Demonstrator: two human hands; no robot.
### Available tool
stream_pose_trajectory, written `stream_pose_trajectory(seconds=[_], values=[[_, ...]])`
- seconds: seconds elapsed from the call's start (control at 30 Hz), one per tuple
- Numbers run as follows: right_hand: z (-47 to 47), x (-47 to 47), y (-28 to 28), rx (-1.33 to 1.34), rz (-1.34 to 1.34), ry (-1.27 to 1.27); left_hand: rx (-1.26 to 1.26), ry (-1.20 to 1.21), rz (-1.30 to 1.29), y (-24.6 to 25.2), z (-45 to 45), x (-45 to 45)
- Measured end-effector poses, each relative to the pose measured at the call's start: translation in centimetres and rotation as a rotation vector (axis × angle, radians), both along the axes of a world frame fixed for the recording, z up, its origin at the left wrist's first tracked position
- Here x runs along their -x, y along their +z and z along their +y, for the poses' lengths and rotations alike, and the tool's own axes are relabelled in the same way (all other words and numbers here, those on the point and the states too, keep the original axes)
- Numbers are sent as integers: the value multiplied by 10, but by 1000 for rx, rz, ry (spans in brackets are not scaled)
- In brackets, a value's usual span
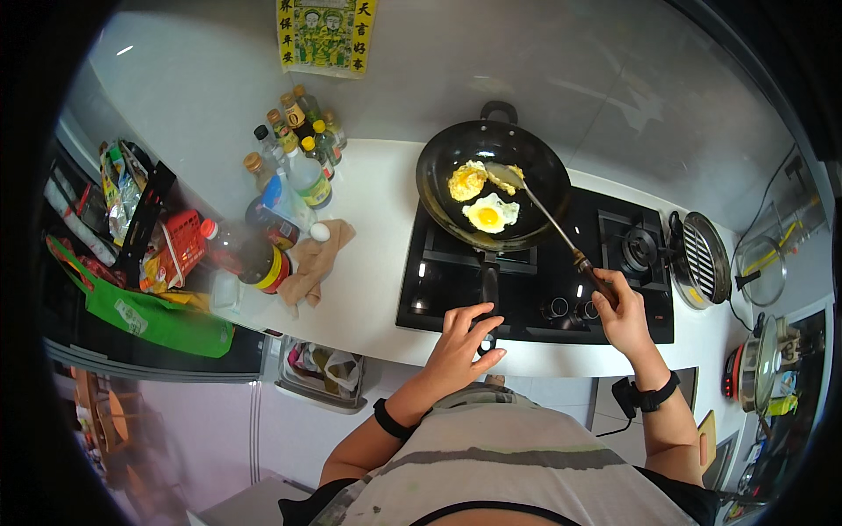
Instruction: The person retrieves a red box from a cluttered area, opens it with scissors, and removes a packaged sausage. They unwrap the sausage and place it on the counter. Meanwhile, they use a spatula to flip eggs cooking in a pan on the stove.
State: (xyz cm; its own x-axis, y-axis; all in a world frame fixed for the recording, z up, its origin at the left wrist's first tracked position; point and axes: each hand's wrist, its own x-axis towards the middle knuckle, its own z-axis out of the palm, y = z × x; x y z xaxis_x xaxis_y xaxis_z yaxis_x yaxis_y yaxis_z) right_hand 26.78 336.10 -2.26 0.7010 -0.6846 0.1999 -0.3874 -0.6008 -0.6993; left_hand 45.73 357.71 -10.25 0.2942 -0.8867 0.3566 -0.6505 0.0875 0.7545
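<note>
A black wok (533,217) sits over the left burner, its handle (489,279) pointing toward me. Three pieces of fried egg lie in it: a sunny-side-up egg (491,214) nearest me, a browned folded egg (468,181) behind it, and another piece (516,172) partly hidden by the spatula's blade. My right hand (621,312) grips the wooden handle of a metal spatula (549,217), whose blade rests on that third piece. With fingers spread, my left hand (464,345) is at the end of the wok handle; whether it touches is unclear.
Beneath the wok is a black glass gas hob (447,302). Several sauce bottles (309,164) crowd the counter at left, near a whole egg (320,232) on a brown cloth (322,263). A lidded pan (700,260) stands right of the hob. An open drawer (322,375) juts out below.
</note>
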Motion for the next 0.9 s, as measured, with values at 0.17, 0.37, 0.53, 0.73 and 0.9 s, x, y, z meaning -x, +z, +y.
stream_pose_trajectory(seconds=[0.17, 0.37, 0.53, 0.73, 0.9], values=[[0, 0, 11, 437, 183, 113, -7, -3, -14, -3, 0, 0], [-3, -7, 13, 623, 257, 149, 25, 206, 388, -5, -6, 16], [-10, -10, 14, 669, 239, 170, -143, 26, 1505, -7, -20, 9], [-9, -8, 9, 596, 177, 118, -180, 44, 1351, -23, -43, 3], [-9, -4, 7, 593, 121, 65, -183, -8, 1294, -30, -41, 1]])
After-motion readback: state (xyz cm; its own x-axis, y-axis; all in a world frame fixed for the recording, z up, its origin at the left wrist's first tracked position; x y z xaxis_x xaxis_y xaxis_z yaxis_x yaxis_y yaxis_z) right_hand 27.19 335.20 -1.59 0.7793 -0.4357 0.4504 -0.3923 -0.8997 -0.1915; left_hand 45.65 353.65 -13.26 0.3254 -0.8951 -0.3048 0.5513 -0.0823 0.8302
